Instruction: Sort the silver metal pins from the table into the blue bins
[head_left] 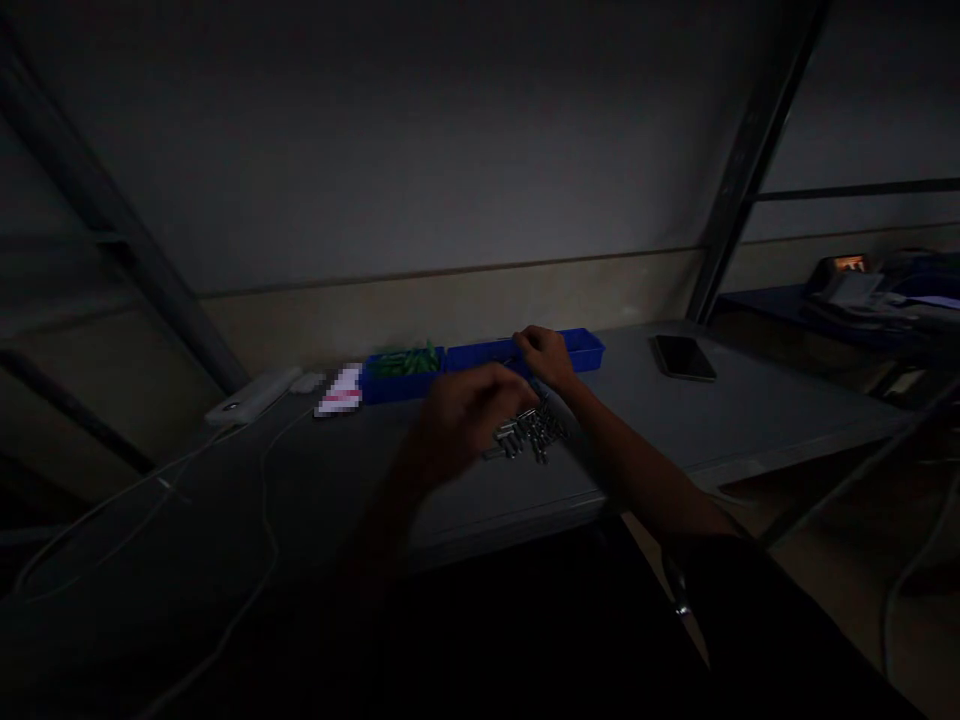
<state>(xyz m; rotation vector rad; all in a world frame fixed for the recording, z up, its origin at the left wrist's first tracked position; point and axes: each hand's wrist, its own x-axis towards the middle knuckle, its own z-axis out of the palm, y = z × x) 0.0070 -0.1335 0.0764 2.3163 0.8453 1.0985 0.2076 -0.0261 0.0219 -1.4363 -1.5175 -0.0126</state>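
Head view shows right hand near the blue tray, left hand beside metal pieces on the table; through dark blur, I cannot tell either grip. Small pieces probably need light, unhurried fingers.

- Left hand: near, blurred; fingers bent, directed right.
- Left forearm: extends from near side, in shadow.
- Right hand: farther, to the right; fingers curled.
- Right forearm: extends from near right toward far left.
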